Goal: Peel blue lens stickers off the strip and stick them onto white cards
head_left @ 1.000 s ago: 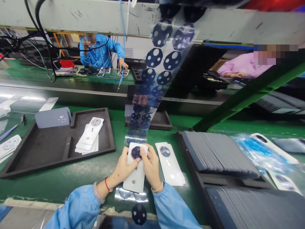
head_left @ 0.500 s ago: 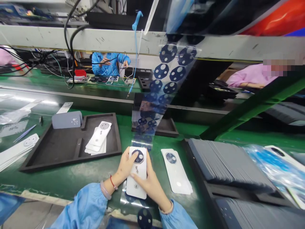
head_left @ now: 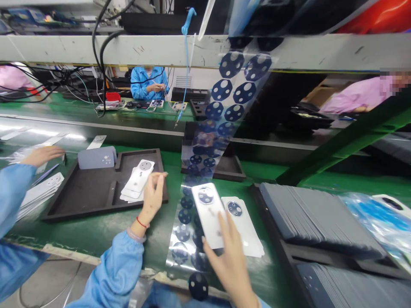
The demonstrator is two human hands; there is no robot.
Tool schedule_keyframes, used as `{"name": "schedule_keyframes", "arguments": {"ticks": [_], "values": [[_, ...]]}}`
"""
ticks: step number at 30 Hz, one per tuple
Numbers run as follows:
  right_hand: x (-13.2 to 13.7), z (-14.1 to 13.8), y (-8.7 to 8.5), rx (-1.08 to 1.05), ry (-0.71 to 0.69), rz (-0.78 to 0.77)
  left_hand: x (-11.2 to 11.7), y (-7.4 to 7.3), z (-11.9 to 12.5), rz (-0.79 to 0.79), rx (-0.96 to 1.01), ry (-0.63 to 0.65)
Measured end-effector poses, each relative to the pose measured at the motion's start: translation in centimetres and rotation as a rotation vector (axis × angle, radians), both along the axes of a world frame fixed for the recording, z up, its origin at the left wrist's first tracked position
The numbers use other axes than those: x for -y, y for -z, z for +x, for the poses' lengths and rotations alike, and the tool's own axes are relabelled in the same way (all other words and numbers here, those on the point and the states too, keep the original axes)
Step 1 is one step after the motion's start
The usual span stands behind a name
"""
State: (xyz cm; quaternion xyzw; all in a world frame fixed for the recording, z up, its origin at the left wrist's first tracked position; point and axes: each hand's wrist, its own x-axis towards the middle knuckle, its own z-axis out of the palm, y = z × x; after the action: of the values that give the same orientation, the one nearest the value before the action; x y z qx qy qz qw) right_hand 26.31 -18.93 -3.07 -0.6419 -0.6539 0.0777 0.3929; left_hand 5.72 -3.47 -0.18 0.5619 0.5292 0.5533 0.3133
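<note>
A: Taking twelve o'clock as the far side. Where's the white phone-back panel [head_left: 208, 220]?

B: At the right hand's [head_left: 231, 256] eleven. Tilted a little, top end leaning to eleven, partly over the clear strip [head_left: 184, 216] of dark discs. Right-hand stack [head_left: 252, 239] of similar panels just beside, at the panel's four.

A: Fingers?

B: Right ones spread across the panel's lower end, thumb by the near edge. Blurred; can't tell whether they grip or merely rest. Left hand [head_left: 152, 200]: loosely bent, released, nothing seen in it. Black tray [head_left: 96, 188] at its nine, loose pile [head_left: 137, 179] of white panels at its ten.

A: Others close by?

B: A co-worker's hand [head_left: 43, 155], at ten on the worktop [head_left: 157, 239], well apart.

A: How to do this step well?

B: My judgement: handle the panel by its edges, off the round sticker [head_left: 205, 195] near its top. Keep it flat, clear of the strip. If it goes onto that stack, square the corners before letting go.
</note>
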Motion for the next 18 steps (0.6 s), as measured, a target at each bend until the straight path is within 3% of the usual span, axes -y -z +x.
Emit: {"name": "schedule_keyframes", "arguments": {"ticks": [3,5,8,11,13,18], "values": [[0.9,4.4,0.7,0.059,0.094,-0.015,-2.6,-0.6,-3.9,-0.026,-0.509,-0.384],[2.0,6.1,1.3,0.140,0.164,0.003,-3.8,-0.2,-5.6,-0.104,-0.729,-0.473],[4.0,5.8,1.7,0.188,0.075,0.007,-4.7,0.8,-6.5,-0.273,-0.863,-0.396],[5.7,3.5,1.6,0.185,-0.290,-0.078,-4.9,1.4,-6.5,-0.389,-0.866,-0.338],[6.2,2.1,1.7,0.184,-0.443,-0.108,-5.0,1.3,-6.5,-0.420,-0.834,-0.358],[6.1,0.8,2.3,0.181,-0.463,-0.017,-4.7,0.6,-6.4,-0.439,-0.769,-0.403]]}}
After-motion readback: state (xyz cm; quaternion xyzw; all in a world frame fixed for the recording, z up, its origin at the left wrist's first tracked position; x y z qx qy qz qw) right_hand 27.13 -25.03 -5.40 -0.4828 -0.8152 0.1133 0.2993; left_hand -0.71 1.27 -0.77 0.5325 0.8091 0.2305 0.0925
